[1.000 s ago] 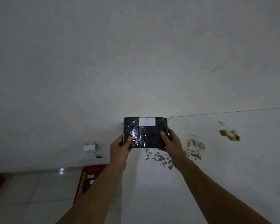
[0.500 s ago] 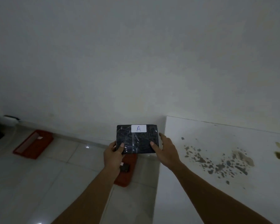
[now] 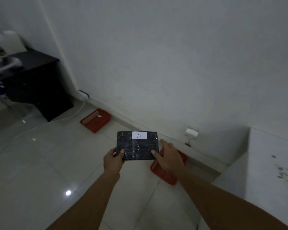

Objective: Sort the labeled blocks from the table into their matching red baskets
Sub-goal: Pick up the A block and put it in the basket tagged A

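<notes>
The block [image 3: 137, 145] is held up in front of the person, above the floor, with its long axis running from 9 to 3 o'clock across the view. The left hand [image 3: 112, 161] grasps its lower left corner, thumb pressed on the front face and the fingers hidden behind. The right hand [image 3: 169, 157] grips the lower right corner with its thumb on the face, while the index finger lies along the right edge. Two red baskets sit on the floor by the wall. The near basket [image 3: 163, 174] lies directly below and just to 4 o'clock of the block, largely covered by the right hand, so that hand is the closer one to it. The far basket [image 3: 95, 121] lies toward 10 o'clock of the block, well apart, with a small white tag inside that is too small to read. Which basket matches cannot be told, since neither basket's label is legible. The block is a dark, flat rectangle wrapped in glossy clear film that catches the light, with a white label [image 3: 139, 135] at its top edge bearing a handwritten letter A.
</notes>
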Demonstrator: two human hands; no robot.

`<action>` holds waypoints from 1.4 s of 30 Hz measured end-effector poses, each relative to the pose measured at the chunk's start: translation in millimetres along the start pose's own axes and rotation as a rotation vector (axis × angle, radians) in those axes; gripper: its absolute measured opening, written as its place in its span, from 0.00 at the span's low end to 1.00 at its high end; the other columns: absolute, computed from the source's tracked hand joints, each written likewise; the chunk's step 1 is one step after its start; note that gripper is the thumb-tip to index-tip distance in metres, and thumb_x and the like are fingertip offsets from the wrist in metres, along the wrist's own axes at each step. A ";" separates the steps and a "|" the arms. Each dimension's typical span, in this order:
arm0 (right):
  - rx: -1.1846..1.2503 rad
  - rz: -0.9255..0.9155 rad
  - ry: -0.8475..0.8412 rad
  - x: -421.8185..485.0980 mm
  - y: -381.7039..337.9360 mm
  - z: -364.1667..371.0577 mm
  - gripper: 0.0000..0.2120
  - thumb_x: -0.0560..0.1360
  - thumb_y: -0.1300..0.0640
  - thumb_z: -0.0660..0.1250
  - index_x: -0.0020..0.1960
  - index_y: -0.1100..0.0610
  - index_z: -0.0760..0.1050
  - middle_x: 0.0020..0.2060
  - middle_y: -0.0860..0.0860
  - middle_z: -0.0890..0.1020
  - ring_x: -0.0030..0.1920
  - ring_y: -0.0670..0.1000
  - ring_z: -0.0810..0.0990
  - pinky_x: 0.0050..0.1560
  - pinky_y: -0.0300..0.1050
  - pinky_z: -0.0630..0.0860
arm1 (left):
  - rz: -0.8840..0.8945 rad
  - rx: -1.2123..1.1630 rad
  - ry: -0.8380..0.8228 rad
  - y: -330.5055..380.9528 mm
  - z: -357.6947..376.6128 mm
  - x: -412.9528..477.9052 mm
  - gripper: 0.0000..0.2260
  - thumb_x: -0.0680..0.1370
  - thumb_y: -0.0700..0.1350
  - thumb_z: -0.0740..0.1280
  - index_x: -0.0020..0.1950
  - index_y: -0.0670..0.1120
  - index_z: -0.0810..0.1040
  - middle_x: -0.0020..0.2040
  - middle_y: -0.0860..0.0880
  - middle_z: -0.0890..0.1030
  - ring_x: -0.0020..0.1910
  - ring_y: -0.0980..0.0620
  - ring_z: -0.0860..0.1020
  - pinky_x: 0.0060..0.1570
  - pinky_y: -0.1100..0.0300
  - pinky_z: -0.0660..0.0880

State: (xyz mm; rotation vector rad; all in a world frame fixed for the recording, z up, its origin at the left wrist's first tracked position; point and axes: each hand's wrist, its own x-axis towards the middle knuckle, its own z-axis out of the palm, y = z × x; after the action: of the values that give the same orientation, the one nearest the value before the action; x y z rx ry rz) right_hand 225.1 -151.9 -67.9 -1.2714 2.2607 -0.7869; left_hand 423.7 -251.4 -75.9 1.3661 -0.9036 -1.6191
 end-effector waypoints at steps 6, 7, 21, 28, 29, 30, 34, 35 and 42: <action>-0.017 -0.046 -0.110 17.6 -80.7 76.0 0.39 0.74 0.33 0.62 0.77 0.53 0.58 0.72 0.57 0.69 0.70 0.58 0.68 0.67 0.55 0.68 | -0.005 -0.010 0.122 31.3 -96.6 36.8 0.17 0.77 0.36 0.69 0.66 0.37 0.75 0.54 0.38 0.82 0.52 0.42 0.82 0.57 0.48 0.79; -0.024 -0.058 -0.130 23.5 -89.8 86.4 0.40 0.74 0.34 0.62 0.77 0.53 0.57 0.71 0.57 0.69 0.70 0.58 0.69 0.67 0.55 0.68 | -0.003 -0.007 0.141 35.8 -108.1 44.1 0.17 0.77 0.36 0.69 0.66 0.37 0.75 0.54 0.39 0.82 0.52 0.42 0.82 0.57 0.49 0.79; -0.021 -0.192 -0.263 197.1 -214.4 202.7 0.41 0.73 0.37 0.66 0.78 0.55 0.58 0.71 0.56 0.69 0.69 0.56 0.69 0.67 0.53 0.70 | -0.038 0.009 0.297 109.5 -183.5 225.0 0.17 0.78 0.38 0.68 0.67 0.39 0.74 0.59 0.39 0.80 0.56 0.42 0.80 0.60 0.47 0.78; -0.077 -0.243 -0.319 297.5 -278.8 250.3 0.42 0.73 0.35 0.66 0.78 0.54 0.56 0.73 0.56 0.66 0.71 0.57 0.67 0.67 0.56 0.71 | -0.040 -0.010 0.358 162.7 -211.3 328.4 0.17 0.78 0.37 0.68 0.67 0.39 0.74 0.59 0.40 0.80 0.56 0.42 0.80 0.60 0.47 0.78; -0.080 -0.245 -0.321 309.3 -287.5 257.9 0.42 0.72 0.35 0.66 0.78 0.54 0.56 0.73 0.57 0.66 0.71 0.57 0.68 0.67 0.56 0.71 | -0.042 -0.006 0.362 169.9 -215.2 343.4 0.16 0.78 0.37 0.68 0.66 0.39 0.75 0.58 0.40 0.80 0.56 0.42 0.80 0.60 0.47 0.78; -0.079 -0.244 -0.321 320.9 -295.7 265.6 0.42 0.72 0.35 0.66 0.77 0.54 0.57 0.72 0.57 0.66 0.71 0.57 0.68 0.66 0.56 0.71 | -0.044 -0.003 0.362 176.8 -219.0 358.6 0.16 0.78 0.37 0.68 0.65 0.39 0.75 0.58 0.40 0.80 0.56 0.42 0.80 0.60 0.46 0.78; -0.069 -0.219 -0.284 372.0 -328.9 301.5 0.40 0.72 0.36 0.67 0.76 0.54 0.59 0.71 0.56 0.68 0.69 0.57 0.69 0.64 0.54 0.72 | -0.058 0.016 0.330 202.5 -236.9 429.9 0.16 0.78 0.38 0.68 0.66 0.40 0.75 0.59 0.40 0.80 0.56 0.42 0.80 0.60 0.45 0.78; -0.070 -0.206 -0.272 384.5 -337.6 311.0 0.40 0.72 0.36 0.67 0.76 0.54 0.59 0.71 0.56 0.68 0.69 0.57 0.69 0.63 0.53 0.72 | -0.058 0.020 0.316 209.7 -242.0 449.2 0.16 0.78 0.38 0.68 0.66 0.39 0.75 0.59 0.40 0.80 0.56 0.41 0.80 0.60 0.46 0.78; -0.060 -0.063 -0.192 454.0 -404.1 380.7 0.42 0.72 0.35 0.66 0.77 0.54 0.58 0.72 0.57 0.68 0.70 0.57 0.69 0.64 0.55 0.72 | -0.087 0.130 0.183 272.6 -287.6 580.1 0.15 0.78 0.38 0.67 0.65 0.39 0.75 0.58 0.40 0.80 0.56 0.41 0.80 0.60 0.45 0.78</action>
State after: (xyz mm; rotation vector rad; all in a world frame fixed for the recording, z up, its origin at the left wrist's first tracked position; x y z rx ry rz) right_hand 487.7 -816.7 -126.8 -1.3891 2.1140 -0.5943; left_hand 697.1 -897.7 -109.4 1.6354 -0.8625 -1.4918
